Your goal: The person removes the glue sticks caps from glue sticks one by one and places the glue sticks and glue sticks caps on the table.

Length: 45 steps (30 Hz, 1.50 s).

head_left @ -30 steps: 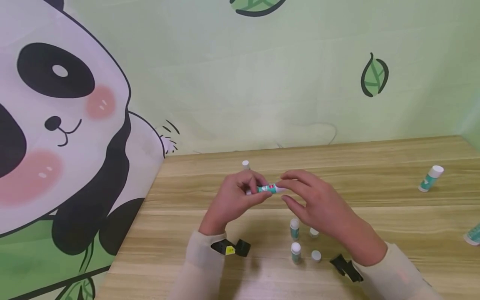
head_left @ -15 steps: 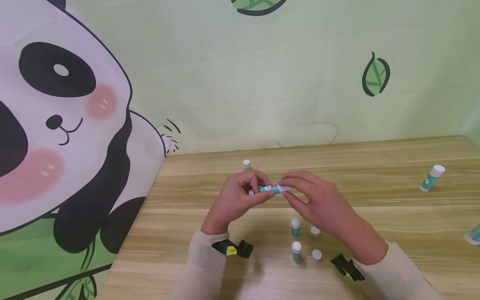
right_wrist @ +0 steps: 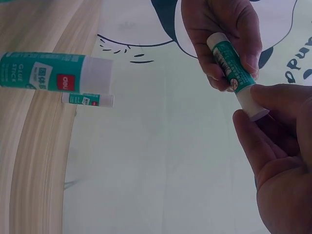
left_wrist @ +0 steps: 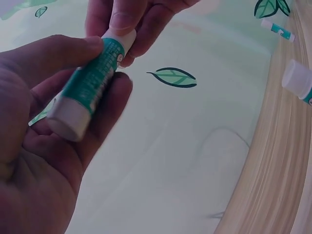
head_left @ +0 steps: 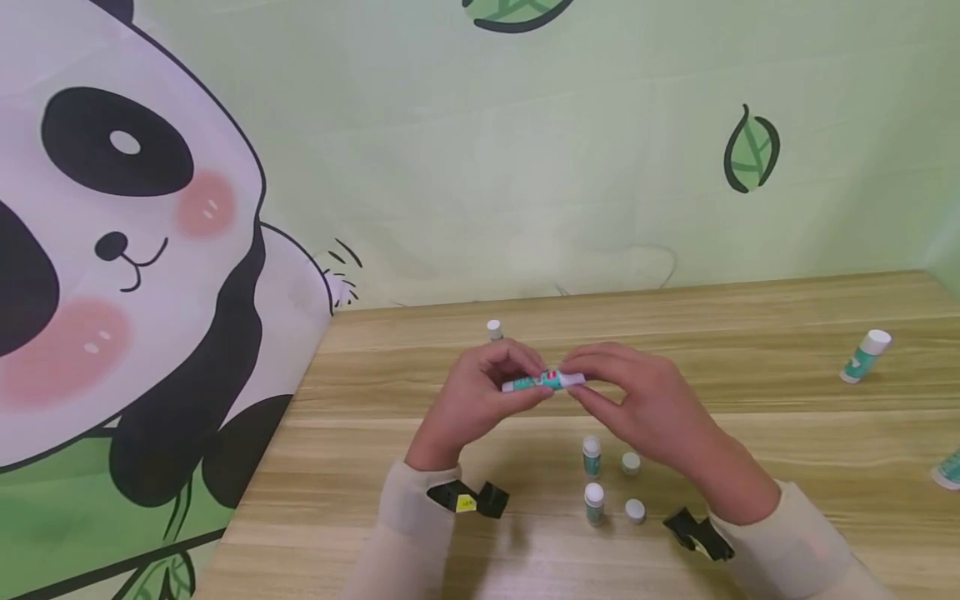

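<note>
A glue stick [head_left: 534,382] with a teal label and white ends lies nearly level between both hands, above the table. My left hand [head_left: 480,392] grips its body between thumb and fingers; the left wrist view shows the white base [left_wrist: 70,119] pointing back toward the palm. At the other end, my right hand [head_left: 652,400] pinches the white cap [right_wrist: 252,103] with thumb and fingertips. Below the hands, two glue sticks stand upright, a farther one [head_left: 592,457] and a nearer one [head_left: 594,504]. Beside them sit two small white caps, one farther [head_left: 631,463], one nearer [head_left: 634,511].
Behind my left hand stands another glue stick [head_left: 494,330]. A larger-looking glue stick [head_left: 864,357] is at the right, and one more [head_left: 948,471] is cut off by the right edge. The wooden table [head_left: 405,342] meets a printed panda backdrop [head_left: 487,208].
My right thumb and fingers have come together on the cap end, which they stood around loosely a second ago. My left fingers have shifted, and more of the stick's base end shows.
</note>
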Each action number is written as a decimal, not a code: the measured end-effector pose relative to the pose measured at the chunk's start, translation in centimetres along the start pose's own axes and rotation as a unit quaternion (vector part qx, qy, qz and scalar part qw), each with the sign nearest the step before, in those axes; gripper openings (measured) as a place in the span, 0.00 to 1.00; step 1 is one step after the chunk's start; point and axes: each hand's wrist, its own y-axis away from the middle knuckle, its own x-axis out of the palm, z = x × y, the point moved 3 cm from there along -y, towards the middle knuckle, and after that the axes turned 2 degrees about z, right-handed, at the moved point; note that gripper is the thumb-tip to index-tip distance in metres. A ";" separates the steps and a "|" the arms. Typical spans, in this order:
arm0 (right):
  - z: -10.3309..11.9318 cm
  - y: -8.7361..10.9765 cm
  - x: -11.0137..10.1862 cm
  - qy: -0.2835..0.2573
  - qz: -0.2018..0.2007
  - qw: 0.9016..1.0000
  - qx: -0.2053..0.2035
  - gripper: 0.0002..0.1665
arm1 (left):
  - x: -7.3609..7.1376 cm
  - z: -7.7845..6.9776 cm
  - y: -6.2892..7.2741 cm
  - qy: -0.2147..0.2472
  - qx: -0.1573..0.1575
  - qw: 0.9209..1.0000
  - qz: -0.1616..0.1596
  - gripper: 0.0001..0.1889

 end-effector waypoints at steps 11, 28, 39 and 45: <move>0.1 0.1 -0.1 0.018 -0.003 0.999 -0.035 0.16 | 0.4 0.0 -0.1 -0.087 0.018 0.996 0.019 0.10; -0.2 0.0 -0.1 0.016 0.018 0.999 0.038 0.12 | 0.9 -0.4 -0.2 -0.229 0.066 0.971 0.014 0.08; -0.2 -0.1 -0.3 -0.009 0.038 0.997 0.068 0.13 | 0.8 -0.6 -0.2 -0.246 0.080 0.966 0.010 0.07; -0.2 -0.1 -0.3 -0.017 0.050 0.996 0.067 0.13 | 0.8 -0.6 -0.2 -0.250 0.076 0.965 0.021 0.07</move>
